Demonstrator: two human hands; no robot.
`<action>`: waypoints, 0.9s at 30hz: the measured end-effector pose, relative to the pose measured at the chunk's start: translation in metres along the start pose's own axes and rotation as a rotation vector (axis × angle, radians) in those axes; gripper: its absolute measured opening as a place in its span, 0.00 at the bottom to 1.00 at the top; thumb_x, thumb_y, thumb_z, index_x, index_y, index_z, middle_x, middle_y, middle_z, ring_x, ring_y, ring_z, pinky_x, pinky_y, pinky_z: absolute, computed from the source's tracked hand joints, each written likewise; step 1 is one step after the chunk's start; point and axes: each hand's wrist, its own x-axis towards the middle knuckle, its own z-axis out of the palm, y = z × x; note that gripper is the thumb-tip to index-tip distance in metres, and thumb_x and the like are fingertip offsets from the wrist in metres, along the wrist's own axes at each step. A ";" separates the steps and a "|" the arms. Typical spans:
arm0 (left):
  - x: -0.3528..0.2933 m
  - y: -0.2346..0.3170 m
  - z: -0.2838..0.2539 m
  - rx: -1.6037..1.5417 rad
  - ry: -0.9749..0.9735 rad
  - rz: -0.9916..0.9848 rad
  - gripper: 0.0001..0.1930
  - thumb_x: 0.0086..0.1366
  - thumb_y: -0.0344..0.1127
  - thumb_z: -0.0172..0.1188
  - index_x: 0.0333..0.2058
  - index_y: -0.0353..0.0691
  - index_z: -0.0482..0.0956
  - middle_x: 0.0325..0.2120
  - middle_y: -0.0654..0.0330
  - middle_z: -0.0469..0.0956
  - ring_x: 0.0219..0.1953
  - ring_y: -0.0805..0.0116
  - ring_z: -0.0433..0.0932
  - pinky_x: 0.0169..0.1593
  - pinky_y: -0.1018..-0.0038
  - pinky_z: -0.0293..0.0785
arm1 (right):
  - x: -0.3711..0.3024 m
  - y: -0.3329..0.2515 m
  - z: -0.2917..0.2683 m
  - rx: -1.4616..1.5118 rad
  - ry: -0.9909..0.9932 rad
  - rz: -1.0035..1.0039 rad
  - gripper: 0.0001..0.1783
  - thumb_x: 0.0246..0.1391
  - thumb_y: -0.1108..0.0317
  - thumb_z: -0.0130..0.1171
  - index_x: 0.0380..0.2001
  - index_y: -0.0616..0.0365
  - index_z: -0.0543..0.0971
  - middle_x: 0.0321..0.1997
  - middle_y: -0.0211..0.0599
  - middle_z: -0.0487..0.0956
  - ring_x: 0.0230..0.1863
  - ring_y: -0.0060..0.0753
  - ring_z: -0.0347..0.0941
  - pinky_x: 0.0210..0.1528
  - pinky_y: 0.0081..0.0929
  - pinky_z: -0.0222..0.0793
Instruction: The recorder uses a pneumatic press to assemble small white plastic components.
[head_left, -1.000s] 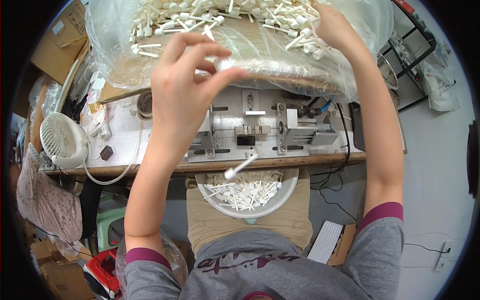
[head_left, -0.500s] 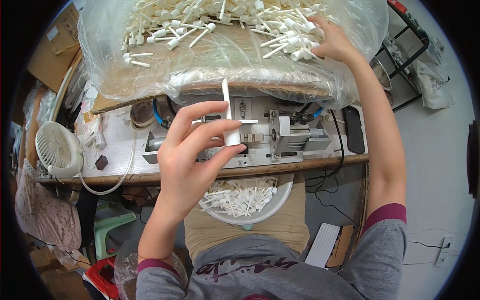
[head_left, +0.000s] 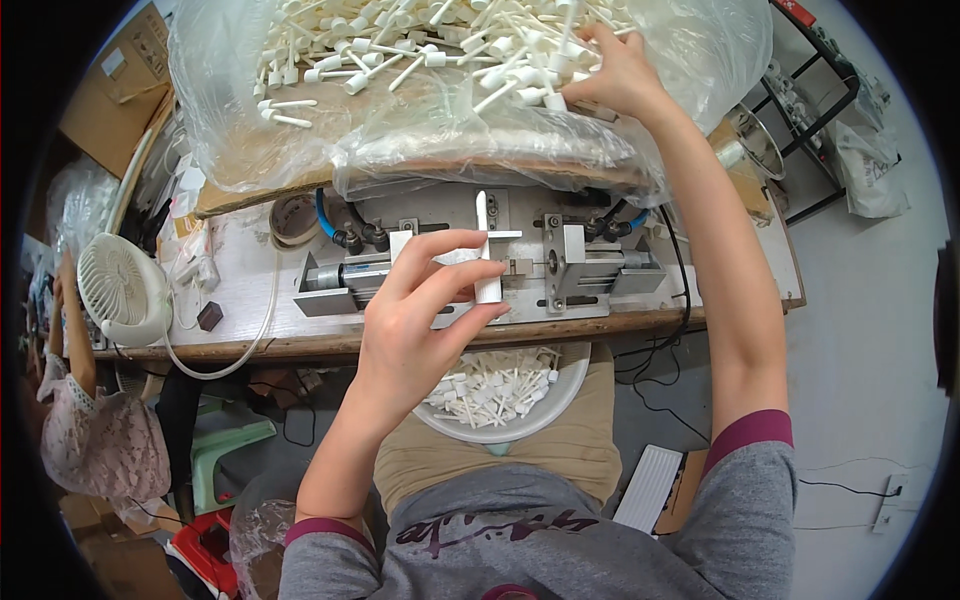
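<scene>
My left hand (head_left: 415,315) pinches a white plastic stick with a cylindrical cap (head_left: 488,288), held upright with the cap end down. It is in front of a metal clamping jig (head_left: 575,265) with two facing cylinders on the bench. At the far side my right hand (head_left: 625,78) reaches into a heap of the same white capped sticks (head_left: 400,30), its fingers apart around some pieces. A blurred stick stands up near its fingertips; whether the hand grips it is unclear. The heap lies on clear plastic sheeting (head_left: 240,150) over cardboard.
A translucent bowl (head_left: 575,390) of white sticks sits on my lap under the bench edge (head_left: 640,325). A small white fan (head_left: 122,292) and a tape roll (head_left: 297,220) stand to the left. Cables hang at the right. Another person's arm (head_left: 76,325) shows at far left.
My right hand has moved left within the heap, and pieces around it have shifted. My left hand, still pinching the stick, has moved slightly right and nearer.
</scene>
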 end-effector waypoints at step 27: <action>-0.052 -0.018 0.032 0.555 -0.134 0.061 0.13 0.54 0.31 0.72 0.40 0.39 0.83 0.54 0.56 0.81 0.32 0.63 0.84 0.34 0.71 0.79 | -0.069 -0.053 -0.012 0.044 0.128 -0.419 0.19 0.53 0.65 0.69 0.49 0.49 0.83 0.44 0.29 0.82 0.33 0.25 0.79 0.38 0.28 0.76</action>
